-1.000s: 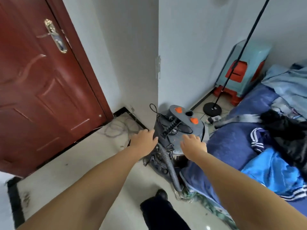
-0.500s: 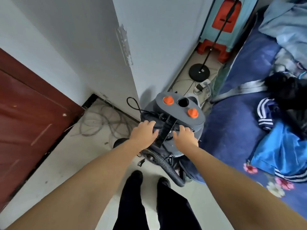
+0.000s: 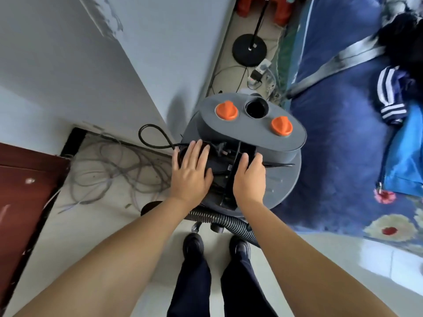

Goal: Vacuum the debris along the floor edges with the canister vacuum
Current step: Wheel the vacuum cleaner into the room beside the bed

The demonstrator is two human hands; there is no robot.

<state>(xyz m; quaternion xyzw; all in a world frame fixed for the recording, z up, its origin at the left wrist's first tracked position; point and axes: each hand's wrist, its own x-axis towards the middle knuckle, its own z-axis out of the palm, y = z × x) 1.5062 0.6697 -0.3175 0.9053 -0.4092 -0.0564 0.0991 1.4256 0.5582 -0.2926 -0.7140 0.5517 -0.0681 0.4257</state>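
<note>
The grey canister vacuum (image 3: 282, 179) stands on the floor right in front of my feet, at a wall corner. Its raised top carries two orange knobs (image 3: 226, 110) and an open round port (image 3: 256, 107). A ribbed grey hose (image 3: 220, 218) curls around its near side. My left hand (image 3: 191, 172) lies flat with fingers spread on the black power cord (image 3: 148, 139) bundled on the lid. My right hand (image 3: 249, 177) rests beside a black bar (image 3: 230, 179) on the lid, its fingertips bent down out of sight.
Tangled grey wires (image 3: 109, 170) and bits of debris lie along the wall base at left, beside a red-brown door (image 3: 20, 191). A blue bed (image 3: 343, 133) hems in the right side. Behind the vacuum are a lamp base (image 3: 249, 50) and a power strip (image 3: 259, 72).
My view has tilted down and moved closer over the vacuum. Both hands have slid further onto the lid, the left one flattening over the cord bundle.
</note>
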